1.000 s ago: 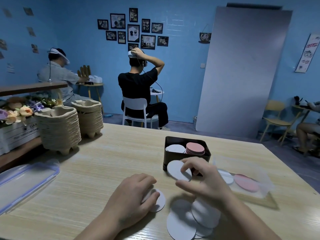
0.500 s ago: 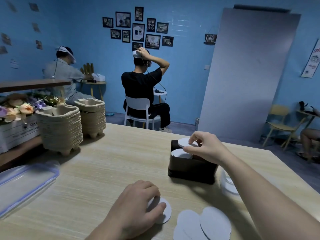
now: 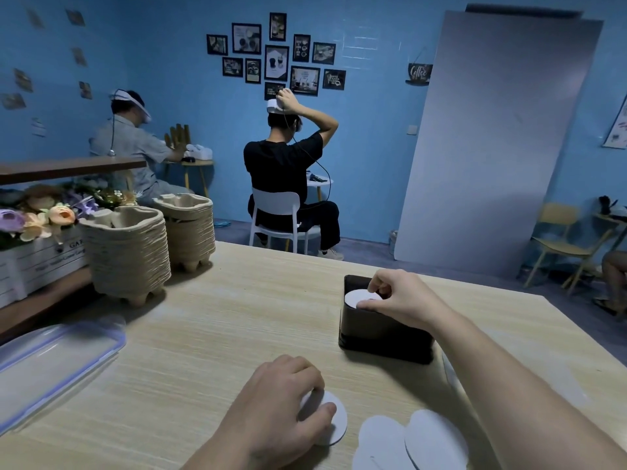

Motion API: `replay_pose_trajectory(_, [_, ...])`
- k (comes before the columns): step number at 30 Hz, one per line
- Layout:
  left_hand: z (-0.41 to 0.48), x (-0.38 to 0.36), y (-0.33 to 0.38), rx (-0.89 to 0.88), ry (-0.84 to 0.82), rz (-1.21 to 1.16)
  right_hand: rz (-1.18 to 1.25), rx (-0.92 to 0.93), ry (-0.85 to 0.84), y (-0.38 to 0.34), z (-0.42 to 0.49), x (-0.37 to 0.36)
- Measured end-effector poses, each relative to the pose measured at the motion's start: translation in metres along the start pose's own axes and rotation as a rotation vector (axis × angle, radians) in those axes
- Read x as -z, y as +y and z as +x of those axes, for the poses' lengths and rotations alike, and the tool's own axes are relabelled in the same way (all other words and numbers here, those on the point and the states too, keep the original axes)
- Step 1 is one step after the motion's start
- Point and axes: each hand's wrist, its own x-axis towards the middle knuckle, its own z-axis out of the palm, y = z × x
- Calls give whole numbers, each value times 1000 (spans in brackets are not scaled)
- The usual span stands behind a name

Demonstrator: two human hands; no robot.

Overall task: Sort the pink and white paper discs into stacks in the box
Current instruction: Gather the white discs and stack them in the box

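A dark box (image 3: 380, 330) stands on the wooden table (image 3: 203, 334). My right hand (image 3: 400, 298) reaches over its top and pinches a white paper disc (image 3: 359, 296) lying on the white stack in the left half; the pink stack is hidden behind the hand. My left hand (image 3: 281, 405) rests near the table's front, fingers curled onto a single white disc (image 3: 334, 424). Several more white discs (image 3: 410, 439) overlap on the table under my right forearm.
Two stacks of moulded pulp trays (image 3: 129, 252) stand at the table's back left, beside a flower crate (image 3: 37, 252). A clear plastic lid (image 3: 51, 364) lies at the left edge. Two seated people and chairs are beyond the table.
My right hand carried a white disc from in front of the box up over it and lowered it onto the white stack. My left hand stayed on its disc.
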Motion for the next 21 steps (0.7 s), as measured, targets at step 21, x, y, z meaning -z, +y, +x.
replay_pose_trajectory(21, [-2, 1, 3, -6, 34, -8, 1, 123, 51, -3, -16, 4])
